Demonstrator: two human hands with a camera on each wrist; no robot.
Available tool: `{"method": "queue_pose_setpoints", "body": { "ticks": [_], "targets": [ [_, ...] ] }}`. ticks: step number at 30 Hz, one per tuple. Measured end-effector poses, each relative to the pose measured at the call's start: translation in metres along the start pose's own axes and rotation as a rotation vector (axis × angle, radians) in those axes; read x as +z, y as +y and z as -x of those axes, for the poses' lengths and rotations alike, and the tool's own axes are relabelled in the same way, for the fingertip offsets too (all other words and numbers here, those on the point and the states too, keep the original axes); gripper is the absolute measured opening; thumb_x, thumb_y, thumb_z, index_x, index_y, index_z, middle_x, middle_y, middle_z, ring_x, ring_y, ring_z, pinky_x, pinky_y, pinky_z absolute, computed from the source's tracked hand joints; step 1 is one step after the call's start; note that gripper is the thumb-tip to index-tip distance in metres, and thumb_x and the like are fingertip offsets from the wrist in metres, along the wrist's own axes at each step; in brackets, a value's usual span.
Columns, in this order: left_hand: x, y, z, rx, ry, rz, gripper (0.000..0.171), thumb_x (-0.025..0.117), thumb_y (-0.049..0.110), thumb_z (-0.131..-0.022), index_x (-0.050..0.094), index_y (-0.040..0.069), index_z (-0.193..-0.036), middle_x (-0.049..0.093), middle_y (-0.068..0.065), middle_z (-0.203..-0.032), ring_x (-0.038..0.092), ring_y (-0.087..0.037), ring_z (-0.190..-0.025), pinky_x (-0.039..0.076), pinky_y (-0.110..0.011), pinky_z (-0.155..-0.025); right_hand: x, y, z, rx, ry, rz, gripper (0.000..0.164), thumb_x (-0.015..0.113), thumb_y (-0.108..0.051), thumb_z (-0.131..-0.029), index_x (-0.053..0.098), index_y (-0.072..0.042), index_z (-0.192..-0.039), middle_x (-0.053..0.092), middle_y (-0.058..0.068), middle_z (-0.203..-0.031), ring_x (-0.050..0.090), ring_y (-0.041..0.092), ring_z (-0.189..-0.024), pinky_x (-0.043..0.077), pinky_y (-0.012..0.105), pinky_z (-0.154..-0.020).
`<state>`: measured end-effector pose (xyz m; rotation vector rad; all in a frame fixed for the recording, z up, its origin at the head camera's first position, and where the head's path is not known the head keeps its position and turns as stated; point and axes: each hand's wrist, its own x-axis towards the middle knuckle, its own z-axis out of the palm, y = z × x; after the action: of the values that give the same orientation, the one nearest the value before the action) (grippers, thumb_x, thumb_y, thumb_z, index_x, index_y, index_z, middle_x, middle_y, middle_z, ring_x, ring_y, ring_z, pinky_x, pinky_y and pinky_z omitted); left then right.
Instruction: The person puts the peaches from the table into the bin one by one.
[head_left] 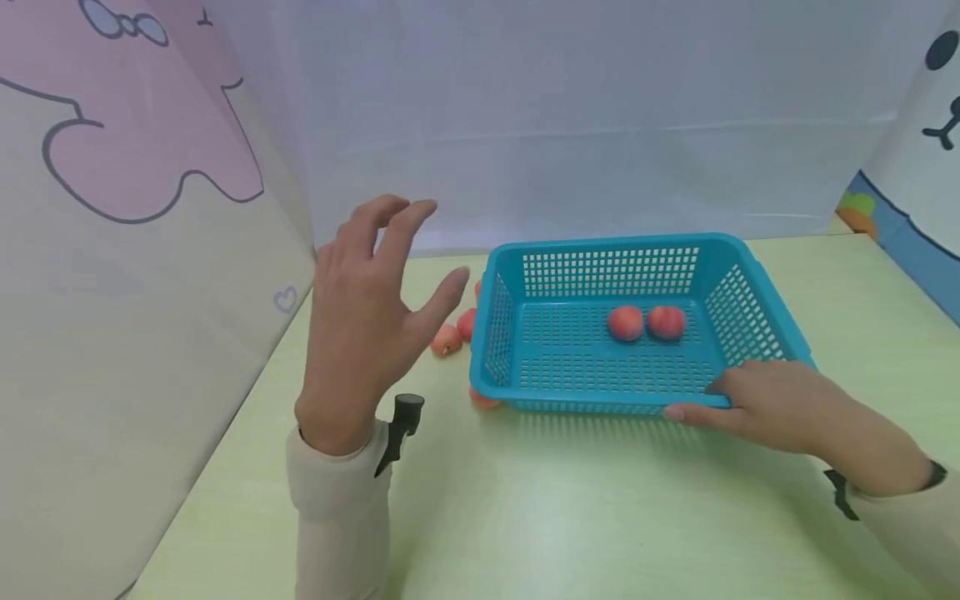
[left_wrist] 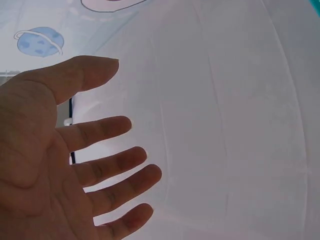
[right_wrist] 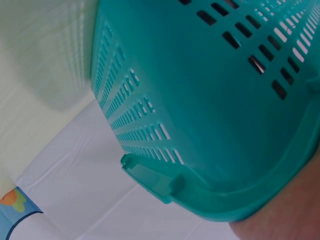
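Observation:
A blue-green plastic basket (head_left: 600,400) with slotted walls stands on the table, two round red-yellow fruits (head_left: 625,323) lying side by side in it. My right hand (head_left: 795,412) grips the near rim at the right corner, thumb outside and fingers over the edge. In the right wrist view, only a bit of that hand (right_wrist: 285,210) shows beside the basket (right_wrist: 200,100). My left hand (head_left: 367,312) is raised left of the basket, holding nothing. Its fingers are spread and slightly bent, as the left wrist view shows the same hand (left_wrist: 65,155).
Several similar fruits (head_left: 447,341) lie on the table (head_left: 600,508) along the basket's left side, some partly hidden by it. One fruit (head_left: 485,400) peeks out at the near left corner. White sheets with cartoon prints (head_left: 150,108) enclose the back and sides.

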<state>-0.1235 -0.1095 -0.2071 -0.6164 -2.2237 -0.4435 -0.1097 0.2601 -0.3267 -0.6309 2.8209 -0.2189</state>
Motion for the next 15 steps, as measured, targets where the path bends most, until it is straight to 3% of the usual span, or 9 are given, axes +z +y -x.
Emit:
{"method": "queue_pose_setpoints", "body": {
  "ticks": [7, 15],
  "targets": [
    [-0.006, -0.007, 0.002, 0.011, 0.032, 0.029, 0.047, 0.071, 0.03, -0.082, 0.061, 0.008, -0.123, 0.055, -0.011, -0.119, 0.05, -0.026, -0.109, 0.039, -0.055, -0.081, 0.0, 0.002, 0.001, -0.002, 0.004, 0.0, 0.048, 0.045, -0.067, -0.089, 0.062, -0.027, -0.069, 0.041, -0.008, -0.052, 0.043, 0.008, -0.052, 0.035, 0.028, -0.046],
    [0.018, -0.045, 0.004, 0.012, -0.091, 0.087, 0.04, 0.071, 0.028, -0.083, 0.065, 0.007, -0.116, 0.057, -0.008, -0.117, 0.052, -0.022, -0.107, 0.042, -0.049, -0.082, 0.002, 0.001, -0.001, -0.012, -0.006, 0.002, 0.052, 0.045, -0.067, -0.089, 0.07, -0.022, -0.084, 0.044, -0.009, -0.054, 0.046, 0.007, -0.056, 0.039, 0.029, -0.049]
  ]
}}
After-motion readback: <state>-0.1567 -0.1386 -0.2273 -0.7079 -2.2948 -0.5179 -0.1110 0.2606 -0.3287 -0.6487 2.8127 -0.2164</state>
